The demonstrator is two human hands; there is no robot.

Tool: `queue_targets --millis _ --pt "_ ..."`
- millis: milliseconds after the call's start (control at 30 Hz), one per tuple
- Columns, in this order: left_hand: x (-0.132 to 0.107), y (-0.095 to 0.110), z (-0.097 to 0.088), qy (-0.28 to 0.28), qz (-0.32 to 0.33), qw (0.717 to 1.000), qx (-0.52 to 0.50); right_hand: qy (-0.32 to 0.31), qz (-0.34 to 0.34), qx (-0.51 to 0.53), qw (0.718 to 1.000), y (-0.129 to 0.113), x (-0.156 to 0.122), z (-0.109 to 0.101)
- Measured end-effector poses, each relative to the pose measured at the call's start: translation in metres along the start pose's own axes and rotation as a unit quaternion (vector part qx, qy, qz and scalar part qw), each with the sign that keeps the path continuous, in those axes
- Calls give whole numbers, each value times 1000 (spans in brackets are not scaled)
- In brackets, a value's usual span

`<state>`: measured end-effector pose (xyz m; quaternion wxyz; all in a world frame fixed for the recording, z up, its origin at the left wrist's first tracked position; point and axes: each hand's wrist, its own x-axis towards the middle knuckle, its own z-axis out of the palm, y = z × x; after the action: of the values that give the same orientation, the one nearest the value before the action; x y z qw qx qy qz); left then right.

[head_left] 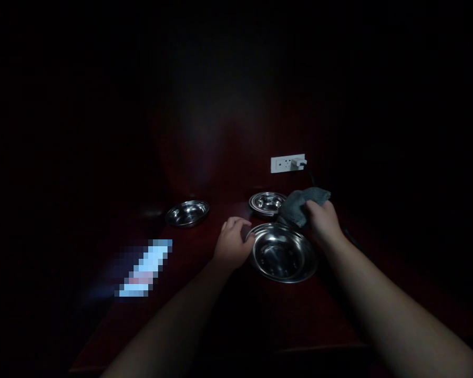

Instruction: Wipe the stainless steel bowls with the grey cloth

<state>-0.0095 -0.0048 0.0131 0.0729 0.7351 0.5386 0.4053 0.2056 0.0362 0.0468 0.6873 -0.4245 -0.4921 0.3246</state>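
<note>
A shiny metal bowl [280, 254] with a wide rim is tilted a little toward me in the middle of the view. My left hand [233, 244] is at its left rim, thumb and fingers curved around the edge and gripping it. In my right hand [323, 218] is a grey-green cloth [299, 207], bunched up and held just beyond the bowl's upper right rim. Behind the cloth, partly covered by it, stands a small stack of metal bowls [266, 203]. Another metal bowl [187, 213] sits alone farther left.
The dark red table [236, 325] is dimly lit, and its surroundings are nearly black. A white wall socket [281, 164] holds a plug [299, 163] with a dark cable running down behind the cloth. A bright, pixelated screen-like patch [147, 268] lies on the left.
</note>
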Motion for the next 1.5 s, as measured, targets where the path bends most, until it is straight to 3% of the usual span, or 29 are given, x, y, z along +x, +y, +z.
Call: queue_targets --millis 67,167,267,400,500,700,1033,1500 --pt "1 -6 2 -3 -58 998 -23 17 -48 -211 976 0 8 -9" --pt "1 -16 8 -34 -140 987 -76 -17 -54 -455 889 -1 13 -20" --pt "0 -23 15 -91 -181 971 -130 -100 -13 -539 836 3 14 -23" --pt "0 -27 18 -166 -158 956 -184 -196 20 -550 812 14 15 -22" --pt "0 -27 19 -168 -142 960 -171 -231 21 -543 807 16 13 -18" --pt "1 -23 25 -131 -198 947 -215 -258 17 -522 813 12 7 -11" --pt "4 -22 26 1 -159 958 -238 -219 -27 -483 847 7 4 -8" --pt "5 -20 21 44 -142 958 -245 -151 -39 -462 873 1 3 -9"
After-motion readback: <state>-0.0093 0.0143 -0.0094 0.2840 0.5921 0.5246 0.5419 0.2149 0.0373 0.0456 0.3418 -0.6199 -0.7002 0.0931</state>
